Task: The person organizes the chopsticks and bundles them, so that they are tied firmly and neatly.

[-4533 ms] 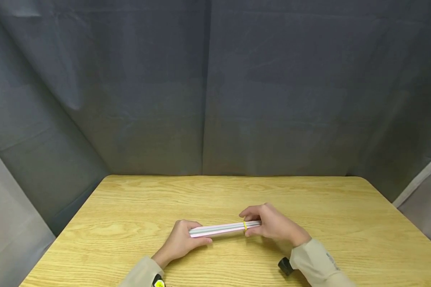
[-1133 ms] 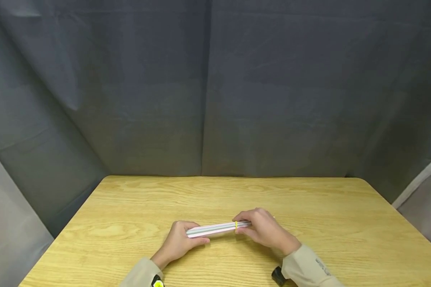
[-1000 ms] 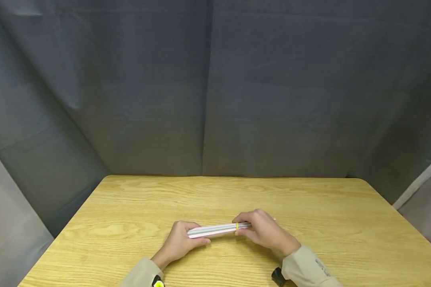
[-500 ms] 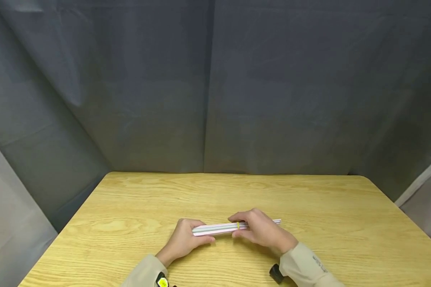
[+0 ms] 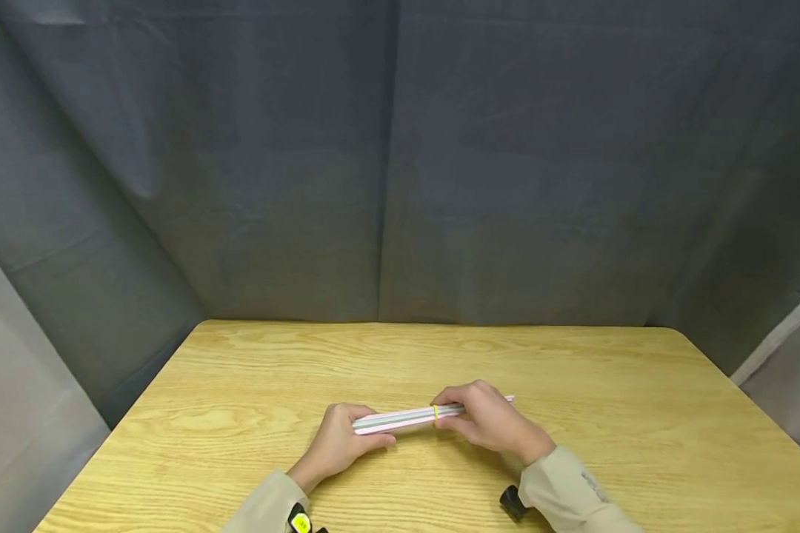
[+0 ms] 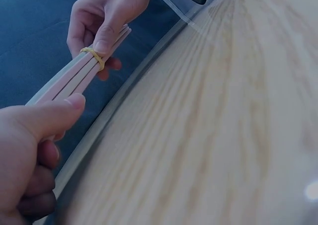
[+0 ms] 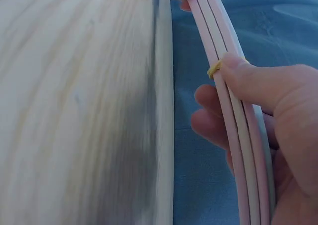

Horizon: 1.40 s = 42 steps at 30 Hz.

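Observation:
A bundle of several long pale pink sticks (image 5: 400, 419) is held level just above the wooden table (image 5: 573, 385). My left hand (image 5: 339, 443) grips its left end (image 6: 54, 93). My right hand (image 5: 485, 420) grips the bundle right of the middle, thumb against a yellow rubber band (image 5: 436, 413) wrapped round the sticks. In the left wrist view the rubber band (image 6: 93, 56) sits under the right thumb. The right wrist view shows the band (image 7: 216, 66) at the thumb tip, with the sticks (image 7: 233, 120) running through the hand. The bundle's right tip (image 5: 509, 400) pokes out past the right hand.
A dark grey cloth backdrop (image 5: 400, 163) hangs behind and beside the table. Beige sleeves cover both forearms, with a black wrist-worn device (image 5: 510, 502) under the right one.
The rubber band has slid leftward along the bundle, from near the right end toward the middle. My right hand has shifted left with it, and the bundle's right tip now shows beyond the hand.

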Available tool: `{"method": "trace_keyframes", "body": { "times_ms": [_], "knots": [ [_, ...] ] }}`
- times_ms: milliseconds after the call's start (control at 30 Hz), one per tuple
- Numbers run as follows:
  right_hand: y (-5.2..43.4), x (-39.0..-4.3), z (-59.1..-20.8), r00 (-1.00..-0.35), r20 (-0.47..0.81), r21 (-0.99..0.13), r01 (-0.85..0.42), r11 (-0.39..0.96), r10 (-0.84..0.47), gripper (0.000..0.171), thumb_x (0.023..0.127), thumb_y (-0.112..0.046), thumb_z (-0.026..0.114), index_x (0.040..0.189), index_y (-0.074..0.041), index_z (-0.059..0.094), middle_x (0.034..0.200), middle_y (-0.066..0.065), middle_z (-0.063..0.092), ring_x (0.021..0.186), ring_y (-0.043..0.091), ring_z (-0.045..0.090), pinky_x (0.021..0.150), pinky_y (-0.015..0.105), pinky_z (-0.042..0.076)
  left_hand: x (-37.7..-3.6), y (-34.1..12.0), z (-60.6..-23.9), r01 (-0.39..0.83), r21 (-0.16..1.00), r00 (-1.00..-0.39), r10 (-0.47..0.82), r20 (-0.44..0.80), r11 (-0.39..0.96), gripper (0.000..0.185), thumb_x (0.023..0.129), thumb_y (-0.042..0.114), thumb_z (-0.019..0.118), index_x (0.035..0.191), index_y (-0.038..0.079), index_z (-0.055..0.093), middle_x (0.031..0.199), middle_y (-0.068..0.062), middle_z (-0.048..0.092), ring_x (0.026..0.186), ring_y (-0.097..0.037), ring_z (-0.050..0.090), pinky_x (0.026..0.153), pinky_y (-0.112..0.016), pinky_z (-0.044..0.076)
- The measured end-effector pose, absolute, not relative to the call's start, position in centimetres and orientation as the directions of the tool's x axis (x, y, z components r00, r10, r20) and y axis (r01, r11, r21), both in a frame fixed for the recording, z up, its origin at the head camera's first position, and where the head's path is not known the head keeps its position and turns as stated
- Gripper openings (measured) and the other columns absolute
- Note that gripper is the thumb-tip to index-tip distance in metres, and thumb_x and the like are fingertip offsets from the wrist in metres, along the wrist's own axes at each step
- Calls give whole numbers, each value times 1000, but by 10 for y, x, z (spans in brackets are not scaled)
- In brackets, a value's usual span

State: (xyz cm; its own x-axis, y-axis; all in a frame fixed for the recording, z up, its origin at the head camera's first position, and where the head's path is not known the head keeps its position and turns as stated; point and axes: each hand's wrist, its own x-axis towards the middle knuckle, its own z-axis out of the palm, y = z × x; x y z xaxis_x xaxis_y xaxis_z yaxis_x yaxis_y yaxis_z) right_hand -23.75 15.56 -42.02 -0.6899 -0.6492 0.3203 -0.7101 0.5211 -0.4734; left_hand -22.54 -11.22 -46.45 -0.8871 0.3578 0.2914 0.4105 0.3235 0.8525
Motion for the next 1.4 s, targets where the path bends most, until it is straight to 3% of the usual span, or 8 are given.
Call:
{"method": "trace_keyframes", "body": {
  "times_ms": [167,433,867,1167,1300,1400],
  "knots": [
    [152,-236,-420,-678,328,-450,-725,522,-658,20,85,-13,72,103,-4,70,94,5,74,76,1,65,68,18,53,-225,-113,-465,409,850,-888,357,288,331,21,74,21,84,88,7,75,90,-6,75,76,-6,65,68,-22,52],
    [146,-233,-420,-669,248,-478,-714,513,-700,22,86,-14,71,107,-7,70,98,2,73,68,-5,55,62,16,48,-221,-104,-460,445,821,-868,398,297,357,25,76,25,82,90,5,75,90,-8,74,74,-4,64,65,-21,51],
    [140,-232,-420,-674,237,-488,-706,514,-700,22,85,-17,72,106,-9,71,91,-2,73,57,-6,44,52,15,42,-217,-102,-460,429,827,-880,375,292,364,25,74,24,83,88,5,75,87,-7,74,70,-3,62,63,-20,49],
    [131,-231,-421,-653,187,-521,-699,489,-734,24,89,-17,68,110,-6,69,96,2,73,55,-6,45,55,14,45,-217,-100,-459,439,825,-871,395,292,357,26,74,25,84,87,4,75,85,-7,74,68,-1,62,59,-20,49],
    [131,-230,-420,-664,188,-509,-696,506,-724,38,88,-19,70,121,0,64,103,7,72,57,-4,46,57,15,46,-220,-102,-463,441,820,-873,387,298,364,25,74,25,83,86,6,75,85,-6,74,67,-1,61,59,-20,50],
    [135,-230,-420,-677,194,-492,-694,526,-710,54,85,-21,73,131,3,55,112,9,70,71,0,57,66,18,50,-221,-103,-465,439,816,-876,381,296,376,25,74,27,83,86,7,75,84,-4,74,67,-1,60,60,-21,49]
  ]
}}
